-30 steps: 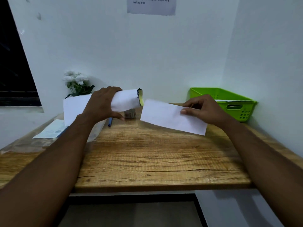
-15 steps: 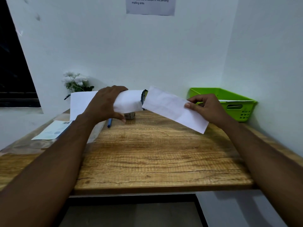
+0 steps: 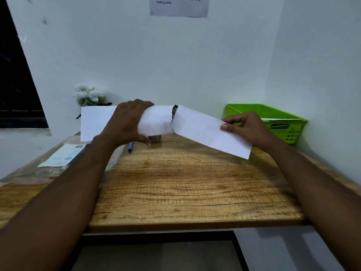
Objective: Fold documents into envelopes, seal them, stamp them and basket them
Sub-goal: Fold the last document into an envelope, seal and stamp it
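My left hand (image 3: 127, 124) grips a white envelope (image 3: 93, 122) around its middle, above the back of the wooden table; its open mouth faces right. My right hand (image 3: 248, 128) pinches a folded white document (image 3: 203, 130) at its right end. The document slopes up to the left, and its left end touches the envelope's mouth, beside a dark and yellow thing (image 3: 174, 112) that shows there. A green basket (image 3: 273, 118) with a white envelope inside stands at the back right corner.
A small pot of white flowers (image 3: 88, 95) stands at the back left. A blue pen (image 3: 130, 147) and a small jar (image 3: 154, 138) lie under the envelope. A printed sheet (image 3: 62, 155) on clear plastic lies at the left. A notice (image 3: 178, 5) hangs on the wall.
My right hand has raised and tilted the folded document and moved it left until its end meets the envelope's mouth. My left hand has lifted the envelope slightly.
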